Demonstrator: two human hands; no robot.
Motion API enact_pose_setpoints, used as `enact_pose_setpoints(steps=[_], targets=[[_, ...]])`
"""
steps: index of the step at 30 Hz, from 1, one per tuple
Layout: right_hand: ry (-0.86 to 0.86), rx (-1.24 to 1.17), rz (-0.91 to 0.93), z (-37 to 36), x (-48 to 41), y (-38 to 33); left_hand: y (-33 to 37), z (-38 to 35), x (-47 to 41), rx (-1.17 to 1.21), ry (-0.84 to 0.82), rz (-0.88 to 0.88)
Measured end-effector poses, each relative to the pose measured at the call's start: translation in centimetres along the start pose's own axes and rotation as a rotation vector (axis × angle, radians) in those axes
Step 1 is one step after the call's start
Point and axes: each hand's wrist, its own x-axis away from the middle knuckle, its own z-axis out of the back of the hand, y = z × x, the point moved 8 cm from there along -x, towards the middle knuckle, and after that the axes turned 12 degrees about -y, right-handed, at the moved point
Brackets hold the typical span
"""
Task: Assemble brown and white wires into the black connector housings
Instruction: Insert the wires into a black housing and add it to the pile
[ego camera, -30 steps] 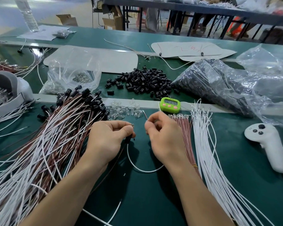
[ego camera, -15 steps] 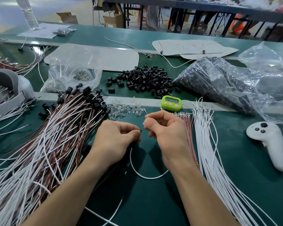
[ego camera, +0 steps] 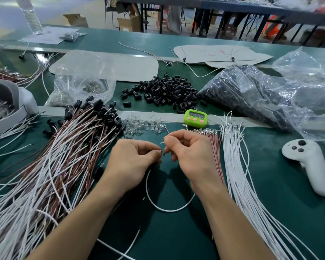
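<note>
1. One white wire is in work: it hangs in a loop below and between the two hands, its ends rising towards the fingertips.
2. The left hand is closed, thumb and forefinger pinched on a small part at the wire's end; what the part is cannot be told.
3. The right hand is closed in a pinch on a thin wire tip, just beside the left fingertips; whether the two pinched ends touch cannot be told.
4. Left of the left hand lies one large heap of finished leads, brown and white, each capped in black; too many to count.
5. Right of the right hand lie two bundles: brown wires, touching the wrist, and white wires just beyond.
6. Beyond the hands: one scatter of clear bulbs, one green timer, one pile of black housings.
7. Far right: one white controller, well apart from the wires, and one plastic bag of black parts.
8. Open green mat lies below the wire loop, between the forearms; a raised strip crosses the bench just beyond the bulbs.
</note>
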Motion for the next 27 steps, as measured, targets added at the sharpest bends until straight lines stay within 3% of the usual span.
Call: enact_pose_setpoints(steps=[4, 21, 27], targets=[[0.043, 0.056, 0.002, 0.62, 0.07, -0.07, -0.15, 0.24, 0.0, 0.073, 0.016, -0.005], [-0.056, 0.157, -0.043, 0.29, -0.17, 0.72, -0.07, 0.4, 0.02, 0.128, 0.036, -0.033], [-0.095, 0.251, -0.037, 0.37, -0.23, 0.53, 0.11, 0.0, -0.13, 0.054, 0.005, -0.074]])
